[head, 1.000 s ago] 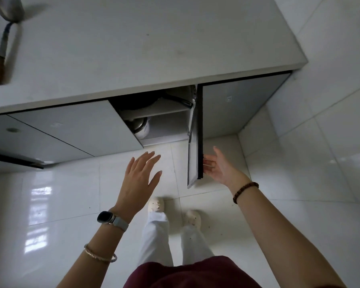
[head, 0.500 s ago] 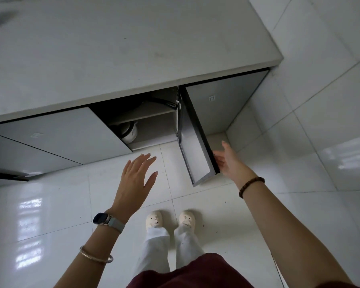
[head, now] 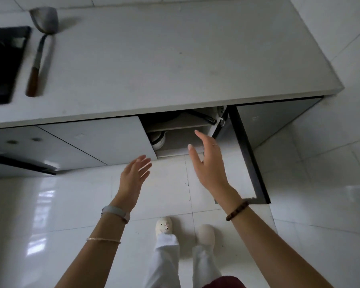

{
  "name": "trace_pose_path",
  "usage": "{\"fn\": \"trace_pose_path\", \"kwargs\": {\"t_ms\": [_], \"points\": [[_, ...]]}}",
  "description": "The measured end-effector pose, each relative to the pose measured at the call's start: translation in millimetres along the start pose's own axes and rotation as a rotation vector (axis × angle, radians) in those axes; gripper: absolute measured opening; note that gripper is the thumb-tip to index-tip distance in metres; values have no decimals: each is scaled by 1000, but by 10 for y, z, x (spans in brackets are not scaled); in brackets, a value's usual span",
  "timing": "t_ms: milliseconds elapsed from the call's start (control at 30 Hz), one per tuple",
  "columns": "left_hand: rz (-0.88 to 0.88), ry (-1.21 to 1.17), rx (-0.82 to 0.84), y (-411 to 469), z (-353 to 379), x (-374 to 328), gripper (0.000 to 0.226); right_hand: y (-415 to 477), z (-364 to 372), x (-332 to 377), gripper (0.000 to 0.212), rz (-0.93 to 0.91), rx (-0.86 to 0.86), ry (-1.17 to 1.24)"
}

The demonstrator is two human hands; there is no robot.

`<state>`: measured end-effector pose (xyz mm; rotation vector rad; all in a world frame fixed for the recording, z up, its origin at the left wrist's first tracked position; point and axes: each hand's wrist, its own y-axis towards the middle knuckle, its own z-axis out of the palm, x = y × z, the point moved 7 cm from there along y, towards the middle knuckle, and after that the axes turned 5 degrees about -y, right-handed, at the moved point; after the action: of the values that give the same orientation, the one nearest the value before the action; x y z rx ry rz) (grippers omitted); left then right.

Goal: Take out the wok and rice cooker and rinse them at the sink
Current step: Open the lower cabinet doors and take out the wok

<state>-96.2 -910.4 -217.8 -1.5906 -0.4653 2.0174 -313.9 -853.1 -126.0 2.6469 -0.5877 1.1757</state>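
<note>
Wok (head: 168,119) sits on the upper shelf (head: 175,128) of the open cupboard, handle pointing toward the hinge side; rice cooker (head: 158,139) is on the shelf below, half hidden behind the neighbouring door (head: 104,140). I'd crouch lower, take the wok by its handle and slide it out level. Right hand (head: 210,163) is spread wide and empty in front of the opening, left hand (head: 133,175) likewise just short of it, neither apparently touching anything.

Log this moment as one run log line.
cabinet door open | left hand open, empty | right hand open, empty | wok upper shelf | rice cooker lower shelf, untouched
</note>
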Motion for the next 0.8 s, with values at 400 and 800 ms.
{"fn": "trace_pose_path", "kwargs": {"t_ms": [400, 800], "points": [[-203, -781, -138, 1677, -572, -481, 40, 780, 985, 684, 42, -136, -106, -38], [-154, -958, -49, 2114, -424, -420, 34, 1160, 1400, 331, 41, -134, -92, -46]]}}
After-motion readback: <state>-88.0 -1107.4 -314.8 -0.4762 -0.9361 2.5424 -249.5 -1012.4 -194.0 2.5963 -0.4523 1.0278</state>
